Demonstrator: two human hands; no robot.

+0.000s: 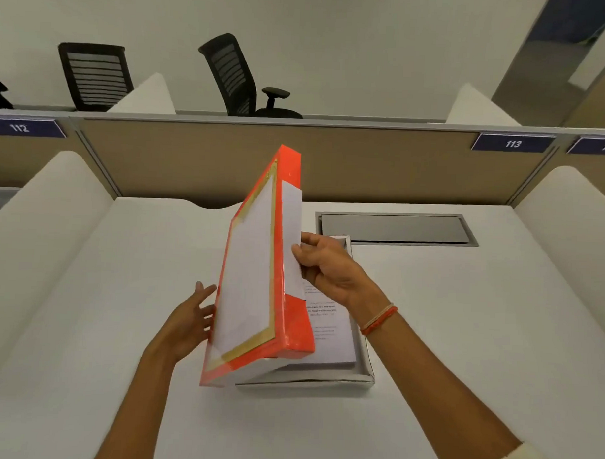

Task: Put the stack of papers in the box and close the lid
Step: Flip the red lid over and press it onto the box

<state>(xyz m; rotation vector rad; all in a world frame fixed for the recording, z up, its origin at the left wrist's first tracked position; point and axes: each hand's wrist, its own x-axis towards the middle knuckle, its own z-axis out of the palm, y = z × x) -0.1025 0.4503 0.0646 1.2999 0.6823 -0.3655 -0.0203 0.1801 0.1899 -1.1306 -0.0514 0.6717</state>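
A shallow silver-white box (366, 365) sits on the desk with a stack of printed papers (328, 336) lying inside it. Its orange lid (255, 272), white with a gold border on top, stands tilted up on its left edge over the box. My right hand (330, 268) grips the lid's right rim, fingers curled around a white flap. My left hand (191, 318) is flat with fingers apart against the lid's outer left face, holding nothing.
A grey metal cable hatch (397, 228) is set into the white desk (462, 320) behind the box. White side dividers (47, 227) flank the desk and a tan partition (193, 160) closes the back. Two black office chairs (238, 76) stand beyond.
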